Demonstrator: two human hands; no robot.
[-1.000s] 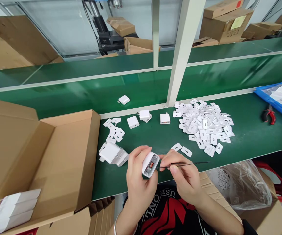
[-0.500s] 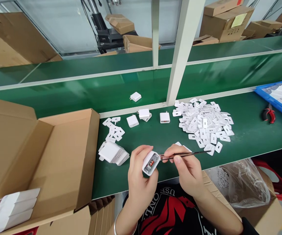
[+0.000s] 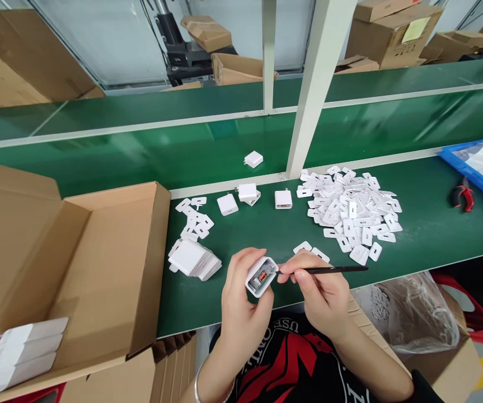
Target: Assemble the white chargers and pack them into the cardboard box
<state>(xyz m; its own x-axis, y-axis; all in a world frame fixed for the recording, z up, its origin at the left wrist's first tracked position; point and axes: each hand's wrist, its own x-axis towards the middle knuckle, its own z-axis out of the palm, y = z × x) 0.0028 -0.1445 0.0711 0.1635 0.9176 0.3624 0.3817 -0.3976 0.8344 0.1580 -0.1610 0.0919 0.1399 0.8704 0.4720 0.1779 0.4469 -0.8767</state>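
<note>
My left hand (image 3: pixel 243 302) is closed around a white charger housing (image 3: pixel 251 286), its open end tilted up so that an orange part and metal pieces show inside. Pinched in my right hand (image 3: pixel 322 285) are black tweezers (image 3: pixel 342 270), whose tip reaches the rim of the housing's opening. Just behind my right hand lie two white end plates (image 3: pixel 320 254). Farther right spreads a large heap of similar white plates (image 3: pixel 356 210). To the left of my left hand, a group of white charger housings (image 3: pixel 191 258) rests on the green table (image 3: pixel 262 229).
At left stands an open cardboard box (image 3: pixel 98 268) with several white chargers (image 3: pixel 25 352) in it. More chargers (image 3: pixel 228 205) sit along the table's back edge. Red-handled pliers (image 3: pixel 463 197) and a blue tray (image 3: pixel 476 173) are at right. A lined box (image 3: pixel 426 319) stands below the table.
The tweezers have turned so their two arms appear closed together, and their tip has come to the housing's opening. Both hands sit slightly farther right in the picture.
</note>
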